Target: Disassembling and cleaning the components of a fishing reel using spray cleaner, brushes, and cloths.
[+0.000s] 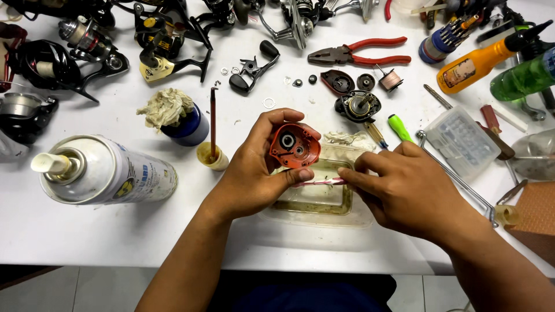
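Observation:
My left hand [254, 173] grips an orange-red fishing reel side cover [295, 145], its inner face with dark round bearings turned up. My right hand [404, 188] pinches a thin pink and white stick [324, 181] whose tip points left under the cover, close to my left thumb. Both hands hover over a clear plastic tray [341, 212] holding murky liquid. A dark baitcasting reel body [358, 106] lies just behind the tray.
A white spray can [107, 170] lies at the left. A blue jar with a rag [182, 124], a small yellow cup with a brush [213, 155], red pliers [361, 55], an orange bottle [483, 60], a clear parts box [462, 141] and several reels surround the hands.

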